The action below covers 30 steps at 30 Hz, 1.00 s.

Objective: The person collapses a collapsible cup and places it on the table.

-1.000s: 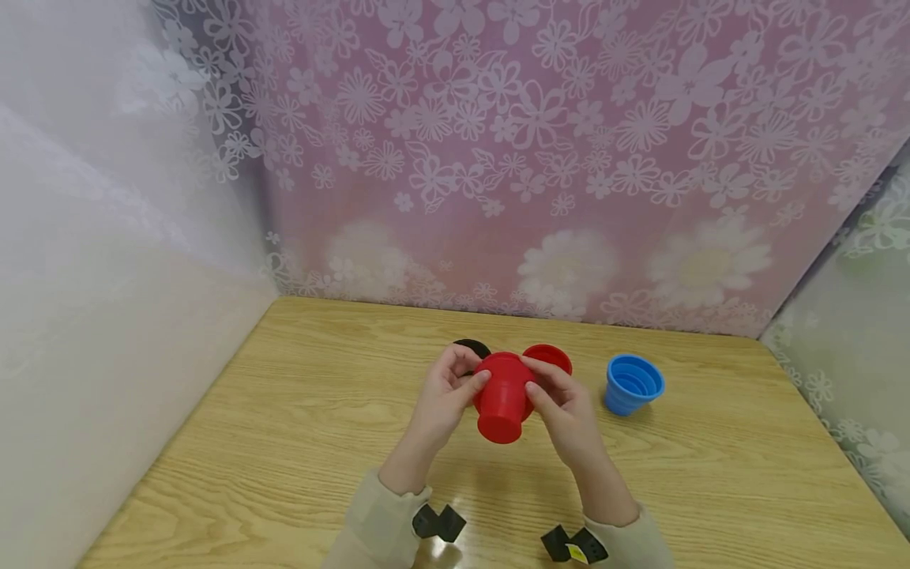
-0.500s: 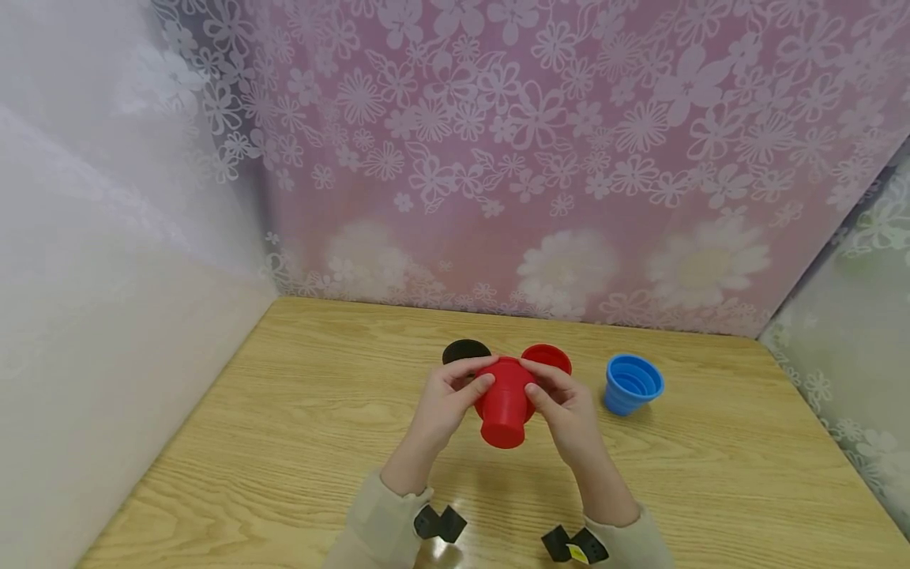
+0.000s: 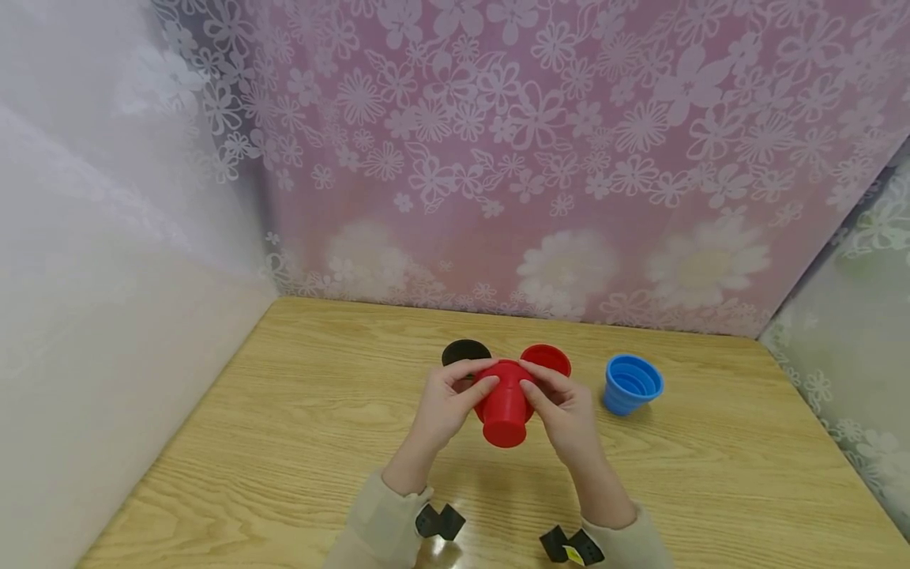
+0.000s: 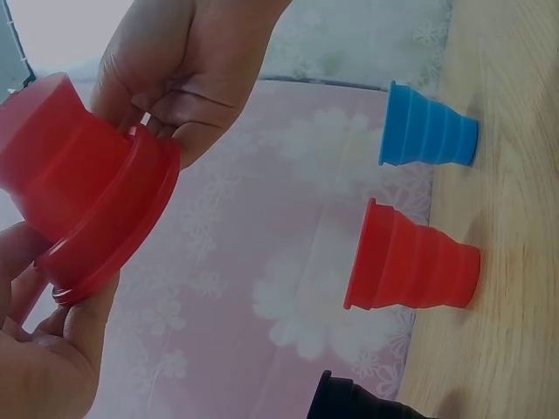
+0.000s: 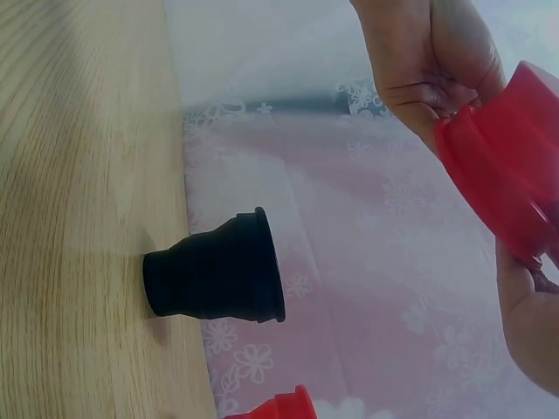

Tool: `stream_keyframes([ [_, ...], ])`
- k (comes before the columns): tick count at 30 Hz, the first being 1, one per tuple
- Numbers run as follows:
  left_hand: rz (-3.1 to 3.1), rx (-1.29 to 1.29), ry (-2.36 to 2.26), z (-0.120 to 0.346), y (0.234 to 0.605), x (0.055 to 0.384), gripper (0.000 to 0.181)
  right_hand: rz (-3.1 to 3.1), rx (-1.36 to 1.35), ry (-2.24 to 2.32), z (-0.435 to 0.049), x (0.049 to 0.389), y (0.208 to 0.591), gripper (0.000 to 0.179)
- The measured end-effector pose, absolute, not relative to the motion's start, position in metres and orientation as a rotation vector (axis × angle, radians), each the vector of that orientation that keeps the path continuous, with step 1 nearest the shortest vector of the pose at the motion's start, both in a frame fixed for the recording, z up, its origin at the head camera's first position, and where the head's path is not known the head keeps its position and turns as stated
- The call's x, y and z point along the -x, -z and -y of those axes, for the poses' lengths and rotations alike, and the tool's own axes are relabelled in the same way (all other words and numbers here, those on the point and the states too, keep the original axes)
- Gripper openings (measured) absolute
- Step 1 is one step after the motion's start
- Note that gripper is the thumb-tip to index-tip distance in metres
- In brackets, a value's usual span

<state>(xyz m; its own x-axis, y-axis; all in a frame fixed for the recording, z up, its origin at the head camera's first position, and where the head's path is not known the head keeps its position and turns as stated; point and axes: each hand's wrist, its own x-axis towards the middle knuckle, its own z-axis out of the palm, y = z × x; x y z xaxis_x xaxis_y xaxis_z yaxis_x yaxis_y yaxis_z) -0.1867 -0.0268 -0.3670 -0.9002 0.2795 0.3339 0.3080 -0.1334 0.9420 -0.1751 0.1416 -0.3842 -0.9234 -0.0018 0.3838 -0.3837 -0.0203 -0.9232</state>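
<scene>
Gripping tilted red cup (image 3: 505, 415) between left hand (image 3: 442, 405) and right hand (image 3: 570, 411), lower centre of frame; apparently reshaping stepped wall; likely needing even two-sided pressure next.

A screened-off table booth; whether in a home or a studio cannot be told. Flowered pink cloth (image 3: 498, 158) backs the wood-grain table (image 3: 320, 395) at its far edge, a whitish sheet (image 3: 107, 276) its left, a pale flowered drape (image 3: 874, 411) its right.

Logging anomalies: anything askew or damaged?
No damage visible. Only odd one: the held red cup, tilted and seemingly part-folded between left hand and right hand; the blue cup, black cup and other red cup stand upright.
</scene>
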Motion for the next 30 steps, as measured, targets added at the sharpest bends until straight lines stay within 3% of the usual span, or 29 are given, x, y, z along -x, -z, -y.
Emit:
stream_keyframes([
  [23, 2.123, 0.751, 1.957, 0.026, 0.359, 0.180, 0.023, 1.996, -0.476, -1.720, -0.135, 0.177, 0.391, 0.026],
  [30, 2.128, 0.770, 1.862, 0.025, 0.359, 0.181, 0.022, 2.043, -0.435, -1.651, -0.129, 0.168, 0.374, 0.025],
])
